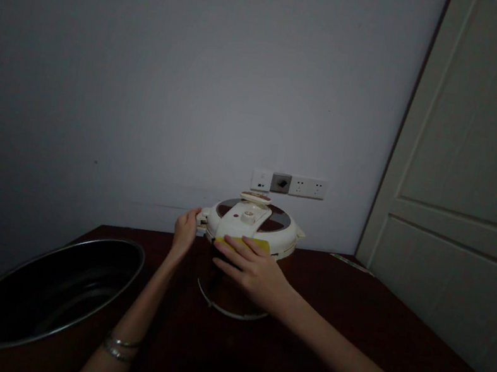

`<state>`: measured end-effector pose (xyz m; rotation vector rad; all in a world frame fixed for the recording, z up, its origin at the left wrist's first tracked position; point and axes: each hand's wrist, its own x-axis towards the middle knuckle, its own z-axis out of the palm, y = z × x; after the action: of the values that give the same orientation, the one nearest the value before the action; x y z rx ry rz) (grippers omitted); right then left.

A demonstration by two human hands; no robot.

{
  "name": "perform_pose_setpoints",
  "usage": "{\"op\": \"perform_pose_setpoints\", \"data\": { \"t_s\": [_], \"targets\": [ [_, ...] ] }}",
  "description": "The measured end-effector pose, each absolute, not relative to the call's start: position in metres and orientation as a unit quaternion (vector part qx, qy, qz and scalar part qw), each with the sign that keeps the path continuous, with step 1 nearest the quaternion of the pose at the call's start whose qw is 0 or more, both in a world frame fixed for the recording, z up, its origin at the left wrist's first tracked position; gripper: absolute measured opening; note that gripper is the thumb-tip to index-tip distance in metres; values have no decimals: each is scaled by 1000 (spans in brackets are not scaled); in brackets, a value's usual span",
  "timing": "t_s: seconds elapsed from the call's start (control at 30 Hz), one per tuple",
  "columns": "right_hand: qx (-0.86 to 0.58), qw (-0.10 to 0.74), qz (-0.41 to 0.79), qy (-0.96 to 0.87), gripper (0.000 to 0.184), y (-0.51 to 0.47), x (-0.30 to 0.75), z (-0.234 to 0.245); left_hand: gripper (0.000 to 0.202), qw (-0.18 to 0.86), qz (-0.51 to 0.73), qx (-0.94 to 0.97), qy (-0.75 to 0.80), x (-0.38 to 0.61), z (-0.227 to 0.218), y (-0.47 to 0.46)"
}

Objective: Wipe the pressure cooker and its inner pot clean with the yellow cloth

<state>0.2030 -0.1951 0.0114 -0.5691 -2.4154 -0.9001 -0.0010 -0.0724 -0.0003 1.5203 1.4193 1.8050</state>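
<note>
An electric pressure cooker with a white lid and a dark body stands on the dark red table, near the wall. My left hand is closed around the cooker's side handle at the left. With my right hand I press a yellow sponge against the front of the lid's rim; my fingers lie over it and hide most of it. On top of the lid are a raised handle and a round valve knob. The cooker's lower body is dim and partly behind my right hand.
A large dark inner pot with a shiny rim stands at the table's left front, beside my left forearm. Wall sockets are behind the cooker. A pale panelled door borders the table on the right.
</note>
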Motion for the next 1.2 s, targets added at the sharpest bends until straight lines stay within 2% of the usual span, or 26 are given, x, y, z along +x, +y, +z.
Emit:
{"op": "perform_pose_setpoints", "data": {
  "t_s": [0.2, 0.33, 0.47, 0.57, 0.73, 0.83, 1.03, 1.2],
  "targets": [
    [-299, 290, -301, -858, 36, -176, 198, 41, 40, 204, 656, 542, 484, 2, 1, -76],
    [-330, 260, -319, -850, 31, -164, 156, 52, 37, 242, 665, 516, 483, -3, 4, -72],
    [-276, 243, -367, -855, 24, -172, 139, 28, 40, 300, 678, 477, 472, -7, 5, -71],
    [-211, 262, -357, -872, 25, -186, 156, 4, 46, 330, 690, 461, 450, -5, 5, -77],
    [-162, 286, -295, -897, 38, -201, 224, -19, 49, 357, 696, 444, 436, 0, 6, -88],
    [-217, 363, -243, -873, 47, -194, 263, -33, 48, 353, 702, 439, 435, 3, 6, -88],
    [-324, 632, -128, -692, 46, -160, 275, -75, 47, 320, 709, 447, 442, 6, -1, -78],
    [-458, 749, -14, -479, 37, -131, 269, -87, 45, 296, 708, 458, 448, 8, -4, -70]
  ]
}}
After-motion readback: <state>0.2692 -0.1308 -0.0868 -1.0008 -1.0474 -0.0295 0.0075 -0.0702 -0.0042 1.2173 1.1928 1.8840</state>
